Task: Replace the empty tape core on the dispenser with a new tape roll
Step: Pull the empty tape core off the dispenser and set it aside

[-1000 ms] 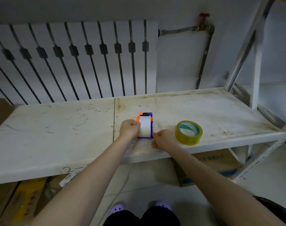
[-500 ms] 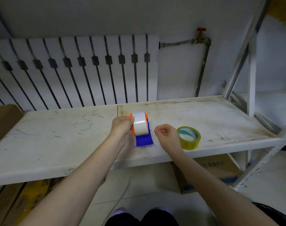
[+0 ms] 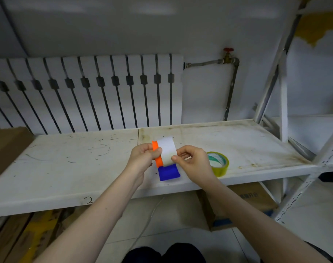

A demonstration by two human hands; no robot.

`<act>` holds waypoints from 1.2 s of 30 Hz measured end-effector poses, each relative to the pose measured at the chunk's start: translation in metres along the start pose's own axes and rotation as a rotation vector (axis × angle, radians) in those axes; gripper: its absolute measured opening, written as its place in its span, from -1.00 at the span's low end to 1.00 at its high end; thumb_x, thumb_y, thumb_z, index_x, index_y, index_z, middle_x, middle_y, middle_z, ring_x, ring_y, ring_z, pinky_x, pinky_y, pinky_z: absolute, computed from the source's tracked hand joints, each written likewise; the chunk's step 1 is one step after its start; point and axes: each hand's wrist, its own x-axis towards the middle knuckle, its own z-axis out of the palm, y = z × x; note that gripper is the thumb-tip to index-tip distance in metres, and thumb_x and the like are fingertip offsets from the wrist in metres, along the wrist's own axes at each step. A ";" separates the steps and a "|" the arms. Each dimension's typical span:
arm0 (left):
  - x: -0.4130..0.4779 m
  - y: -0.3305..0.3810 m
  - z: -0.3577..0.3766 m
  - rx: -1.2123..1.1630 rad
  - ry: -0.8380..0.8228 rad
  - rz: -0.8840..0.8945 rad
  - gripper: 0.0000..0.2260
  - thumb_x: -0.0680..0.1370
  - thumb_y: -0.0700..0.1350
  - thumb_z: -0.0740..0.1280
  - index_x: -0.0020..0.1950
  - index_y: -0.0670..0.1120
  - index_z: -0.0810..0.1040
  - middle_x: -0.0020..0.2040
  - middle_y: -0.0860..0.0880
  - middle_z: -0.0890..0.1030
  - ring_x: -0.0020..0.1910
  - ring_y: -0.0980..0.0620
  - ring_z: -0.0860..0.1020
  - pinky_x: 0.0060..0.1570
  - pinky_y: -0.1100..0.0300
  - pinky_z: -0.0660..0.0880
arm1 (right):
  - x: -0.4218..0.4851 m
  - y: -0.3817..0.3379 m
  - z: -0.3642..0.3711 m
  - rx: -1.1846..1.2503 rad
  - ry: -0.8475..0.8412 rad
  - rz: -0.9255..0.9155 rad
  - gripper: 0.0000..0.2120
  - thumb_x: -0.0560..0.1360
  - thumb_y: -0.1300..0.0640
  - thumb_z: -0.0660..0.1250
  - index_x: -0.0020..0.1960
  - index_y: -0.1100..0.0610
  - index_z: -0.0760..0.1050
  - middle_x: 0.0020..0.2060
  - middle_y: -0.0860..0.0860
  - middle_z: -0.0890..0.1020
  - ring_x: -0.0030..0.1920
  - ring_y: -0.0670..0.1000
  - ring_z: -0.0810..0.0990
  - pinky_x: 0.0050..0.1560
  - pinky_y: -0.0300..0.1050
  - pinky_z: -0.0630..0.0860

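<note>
While my left hand point(image 3: 143, 158) clamps the orange side of the dispenser point(image 3: 162, 160) above the shelf point(image 3: 67, 168), my right hand point(image 3: 192, 162) pinches the right edge of the white core point(image 3: 167, 150) seated on it. I see the blue handle point(image 3: 168, 172) hanging down toward me. On the shelf just right of my right hand lies the new yellow tape roll point(image 3: 218, 164).

Both bare forearms reach forward and converge, the left hand point(image 3: 143, 158) curled with thumb on top in a closed grip, the right hand point(image 3: 193, 161) pinching with fingertips point(image 3: 174, 158) pointed left.
</note>
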 end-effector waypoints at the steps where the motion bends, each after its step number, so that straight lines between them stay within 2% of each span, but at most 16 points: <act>1: -0.002 -0.001 -0.001 -0.005 0.001 -0.011 -0.97 0.52 -0.18 0.34 -0.10 -0.10 0.57 -0.14 -0.06 0.61 -0.12 0.01 0.53 -0.18 0.19 0.40 | -0.001 -0.001 -0.001 0.009 -0.004 0.009 -0.89 0.44 0.10 0.41 -0.08 0.03 0.50 -0.14 -0.05 0.60 -0.07 -0.04 0.59 -0.17 -0.27 0.56; 3: -0.004 -0.005 -0.003 -0.032 0.000 -0.032 -0.91 0.53 -0.17 0.32 0.01 -0.12 0.57 -0.08 -0.08 0.61 -0.07 -0.04 0.52 -0.12 0.13 0.41 | -0.006 -0.003 -0.002 -0.044 -0.001 0.003 -0.87 0.44 0.08 0.41 -0.09 0.03 0.47 -0.13 -0.06 0.59 -0.07 -0.05 0.57 -0.16 -0.23 0.56; 5: -0.005 -0.007 -0.005 -0.068 0.011 -0.049 -0.88 0.56 -0.18 0.28 0.06 -0.12 0.55 -0.10 -0.06 0.59 -0.10 -0.03 0.51 -0.15 0.13 0.40 | -0.013 -0.004 -0.002 -0.281 0.049 -0.102 -0.88 0.44 0.05 0.40 -0.09 0.02 0.47 -0.12 -0.06 0.59 -0.07 -0.07 0.56 -0.16 -0.23 0.53; 7: -0.005 -0.007 -0.008 -0.103 0.016 -0.064 -0.84 0.57 -0.19 0.26 0.12 -0.13 0.53 -0.09 -0.05 0.58 -0.11 -0.01 0.51 -0.17 0.15 0.41 | -0.017 -0.006 -0.002 -0.373 0.082 -0.195 -0.88 0.45 0.05 0.39 -0.07 0.06 0.51 -0.11 -0.03 0.61 -0.06 -0.07 0.55 -0.15 -0.24 0.51; 10: -0.001 -0.005 -0.013 -0.114 0.004 -0.063 -0.81 0.56 -0.19 0.28 0.15 -0.16 0.53 -0.01 -0.10 0.59 -0.07 -0.05 0.53 -0.11 0.10 0.44 | -0.013 -0.005 -0.007 -0.116 0.038 -0.092 -0.93 0.45 0.13 0.39 -0.12 0.07 0.51 -0.18 -0.01 0.61 -0.12 -0.05 0.56 -0.17 -0.20 0.55; 13: 0.002 -0.003 -0.014 -0.105 0.024 -0.049 -0.86 0.55 -0.18 0.30 0.11 -0.11 0.51 0.03 -0.08 0.57 0.03 -0.09 0.51 -0.07 0.10 0.44 | -0.005 0.001 -0.020 0.163 0.083 0.017 -0.90 0.46 0.21 0.38 -0.19 0.04 0.52 -0.29 -0.05 0.57 -0.21 -0.07 0.53 -0.17 -0.20 0.53; 15: 0.004 -0.004 -0.012 -0.080 0.042 -0.046 -0.81 0.55 -0.17 0.31 0.15 -0.10 0.50 0.11 -0.08 0.55 0.11 -0.10 0.50 0.01 0.06 0.46 | -0.003 0.007 -0.027 0.211 0.122 0.048 -0.88 0.47 0.21 0.36 -0.19 0.02 0.52 -0.29 -0.03 0.58 -0.21 -0.04 0.54 -0.15 -0.21 0.55; 17: 0.005 -0.006 -0.007 -0.068 0.039 -0.052 -0.78 0.54 -0.18 0.32 0.18 -0.13 0.51 0.12 -0.08 0.55 0.09 -0.09 0.52 -0.04 0.10 0.49 | 0.001 0.013 -0.032 0.157 0.142 0.043 -0.97 0.49 0.19 0.34 -0.13 0.09 0.54 -0.25 -0.02 0.58 -0.25 -0.08 0.52 -0.25 -0.35 0.51; 18: 0.005 -0.007 -0.004 -0.070 0.035 -0.059 -0.82 0.54 -0.19 0.32 0.14 -0.12 0.52 0.07 -0.06 0.57 0.03 -0.05 0.54 -0.11 0.14 0.49 | 0.004 0.017 -0.034 0.110 0.160 0.037 -0.97 0.50 0.18 0.33 -0.08 0.12 0.54 -0.21 -0.01 0.59 -0.27 -0.10 0.51 -0.27 -0.35 0.50; 21: 0.005 -0.011 0.008 -0.075 0.039 -0.081 -0.93 0.55 -0.21 0.31 -0.01 -0.06 0.50 -0.12 0.04 0.54 -0.16 0.10 0.50 -0.26 0.22 0.44 | 0.016 0.034 -0.046 0.014 0.234 0.025 -0.94 0.51 0.19 0.29 -0.03 0.10 0.52 -0.17 -0.03 0.58 -0.23 -0.06 0.52 -0.15 -0.14 0.52; 24: 0.005 -0.012 0.020 -0.062 0.030 -0.093 -0.94 0.56 -0.24 0.29 0.00 -0.11 0.51 -0.13 0.01 0.55 -0.20 0.10 0.50 -0.31 0.23 0.42 | 0.026 0.057 -0.062 -0.055 0.295 0.042 -0.89 0.51 0.24 0.25 -0.01 0.12 0.51 -0.13 0.02 0.58 -0.14 0.01 0.53 -0.14 -0.19 0.47; 27: 0.006 -0.010 0.032 -0.056 0.037 -0.098 -0.82 0.56 -0.27 0.28 -0.20 -0.04 0.49 -0.21 0.03 0.52 -0.26 0.11 0.47 -0.32 0.24 0.41 | 0.034 0.085 -0.080 -0.201 0.340 0.091 -0.83 0.51 0.25 0.23 0.07 0.21 0.53 -0.03 0.12 0.58 -0.09 0.04 0.52 -0.10 -0.21 0.37; 29: 0.007 -0.009 0.041 -0.053 0.027 -0.096 -0.77 0.56 -0.29 0.28 -0.24 -0.02 0.46 -0.23 0.04 0.51 -0.27 0.12 0.46 -0.34 0.26 0.41 | 0.038 0.103 -0.090 -0.277 0.350 0.132 -0.80 0.51 0.27 0.21 0.10 0.24 0.51 0.02 0.17 0.56 -0.04 0.11 0.54 -0.07 -0.18 0.37; 31: 0.010 -0.006 0.050 -0.047 0.020 -0.098 -0.78 0.56 -0.30 0.27 -0.23 -0.04 0.46 -0.23 0.03 0.50 -0.28 0.12 0.46 -0.44 0.29 0.47 | 0.042 0.119 -0.100 -0.369 0.321 0.194 -0.76 0.51 0.28 0.18 0.14 0.25 0.47 0.11 0.22 0.50 0.01 0.20 0.54 -0.01 -0.11 0.42; 33: 0.013 -0.003 0.057 -0.049 0.030 -0.102 -0.83 0.56 -0.30 0.27 -0.18 -0.08 0.48 -0.24 0.02 0.50 -0.29 0.11 0.45 -0.57 0.41 0.46 | 0.045 0.133 -0.110 -0.460 0.256 0.287 -0.71 0.50 0.26 0.19 0.21 0.28 0.42 0.23 0.25 0.42 0.05 0.28 0.52 0.08 0.01 0.45; 36: 0.019 -0.001 0.067 -0.033 0.040 -0.097 -0.87 0.56 -0.30 0.28 -0.14 -0.09 0.49 -0.23 0.03 0.50 -0.29 0.13 0.45 -0.53 0.36 0.46 | 0.051 0.154 -0.122 -0.549 0.171 0.439 -0.64 0.51 0.23 0.21 0.28 0.32 0.34 0.32 0.28 0.32 0.08 0.32 0.52 0.10 0.05 0.46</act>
